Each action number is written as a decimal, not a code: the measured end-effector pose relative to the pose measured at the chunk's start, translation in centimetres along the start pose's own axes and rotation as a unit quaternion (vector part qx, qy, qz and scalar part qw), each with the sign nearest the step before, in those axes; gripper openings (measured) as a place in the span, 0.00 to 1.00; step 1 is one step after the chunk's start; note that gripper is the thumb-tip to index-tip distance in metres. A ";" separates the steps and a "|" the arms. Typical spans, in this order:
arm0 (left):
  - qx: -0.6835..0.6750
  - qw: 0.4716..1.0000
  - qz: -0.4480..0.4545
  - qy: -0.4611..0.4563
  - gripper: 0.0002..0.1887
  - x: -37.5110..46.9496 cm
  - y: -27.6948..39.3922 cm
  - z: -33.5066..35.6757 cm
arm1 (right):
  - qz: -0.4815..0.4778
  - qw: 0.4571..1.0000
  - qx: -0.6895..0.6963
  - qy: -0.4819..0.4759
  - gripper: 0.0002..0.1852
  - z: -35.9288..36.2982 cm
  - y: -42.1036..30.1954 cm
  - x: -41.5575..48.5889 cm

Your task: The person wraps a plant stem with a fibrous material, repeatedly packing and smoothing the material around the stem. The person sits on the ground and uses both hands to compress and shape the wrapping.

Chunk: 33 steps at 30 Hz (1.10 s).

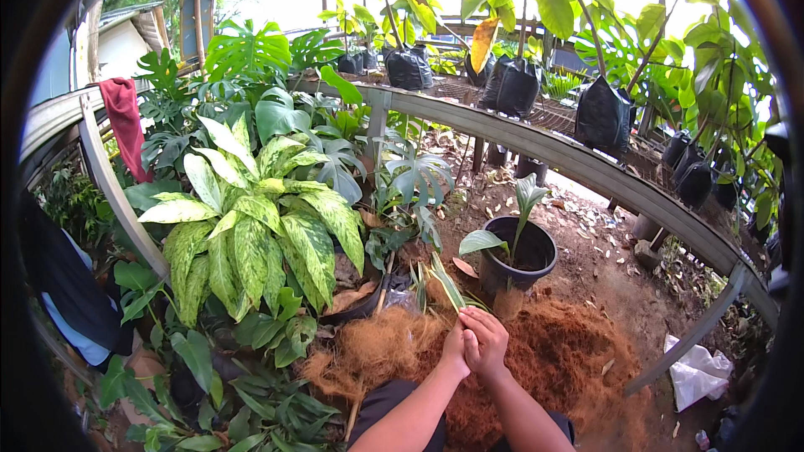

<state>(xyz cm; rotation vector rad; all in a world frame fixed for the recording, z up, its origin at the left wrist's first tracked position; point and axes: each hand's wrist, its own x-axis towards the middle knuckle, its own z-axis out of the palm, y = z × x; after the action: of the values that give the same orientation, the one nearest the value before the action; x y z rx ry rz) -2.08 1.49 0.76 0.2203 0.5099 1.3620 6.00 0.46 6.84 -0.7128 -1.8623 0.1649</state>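
Note:
My left hand (456,350) and my right hand (485,340) are pressed together in front of my knees. Long green leaves with pale yellow edges, part of a snake plant (447,285), rise from between the fingers, and the base is hidden by the hands. Beneath and to the right of them spreads a heap of reddish-brown coco peat (559,358). A tangle of tan coconut fibre (383,342) lies to the left. Just beyond the hands stands a black plastic pot (519,269) with a small broad-leaved plant (522,216) in it.
A large variegated dieffenbachia (251,213) crowds the left side. A curved metal rail (534,125) runs behind, with black-bagged saplings (512,85) on a mesh bench. A maroon cloth (124,119) hangs at left; a white plastic bag (697,370) lies on the ground at right.

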 end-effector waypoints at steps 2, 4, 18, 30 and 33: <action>-0.023 1.000 -0.013 -0.012 0.26 -0.1 0.1 -0.4 | -0.020 1.000 -0.008 0.015 0.17 0.3 0.0 0.1; -0.018 1.000 -0.010 -0.014 0.24 0.0 0.2 -0.6 | -0.012 1.000 -0.005 0.011 0.17 0.3 -0.1 0.2; 0.005 1.000 0.002 -0.024 0.21 1.9 -1.8 -3.2 | -0.004 1.000 0.013 0.007 0.19 0.3 -0.5 -0.5; 0.077 0.996 0.037 0.041 0.21 0.2 0.1 -1.8 | 0.021 0.996 0.068 0.047 0.16 1.2 -0.4 -0.2; -0.010 0.999 0.051 -0.006 0.22 -1.9 1.6 0.3 | -0.029 0.998 -0.011 0.059 0.15 0.4 -0.6 0.4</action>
<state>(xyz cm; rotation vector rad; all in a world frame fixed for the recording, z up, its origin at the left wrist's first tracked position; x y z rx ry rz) -3.56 0.00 2.18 0.2401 0.4796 1.4634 5.33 0.32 7.25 -0.6681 -1.7729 0.0633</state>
